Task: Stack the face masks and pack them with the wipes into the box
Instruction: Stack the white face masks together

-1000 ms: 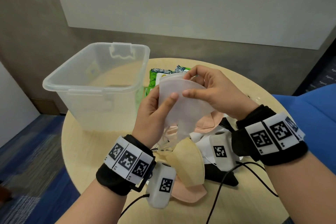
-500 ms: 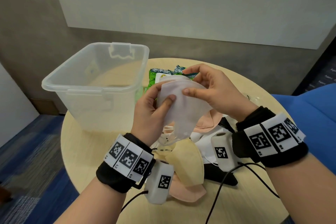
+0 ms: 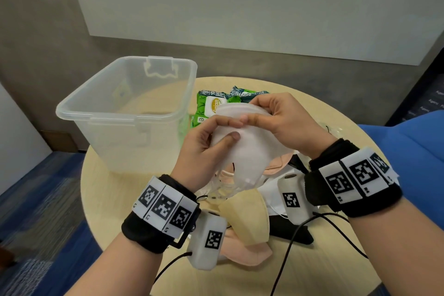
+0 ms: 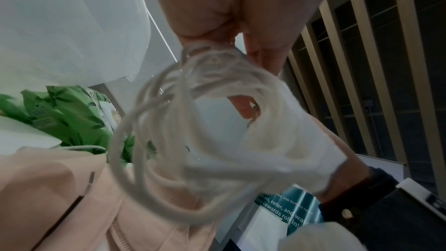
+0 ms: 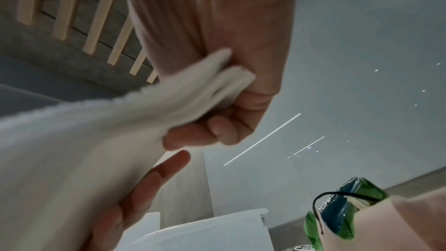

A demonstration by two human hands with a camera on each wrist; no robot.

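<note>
Since the earlier frame the left hand has curled further over the white masks, its fingertips now meeting those of the right hand. Both hands grip the masks in the air, left thumb pressed on the front, right fingers pinching the top edge. Just beyond the knuckles lie the wipes; the box stands left of the left hand. More masks lie below the wrists. The ear loops dangle under the left palm, seemingly tangled, though that view is blurred. They may snag the pink mask beneath and drag it along, or the stack may slip askew
</note>
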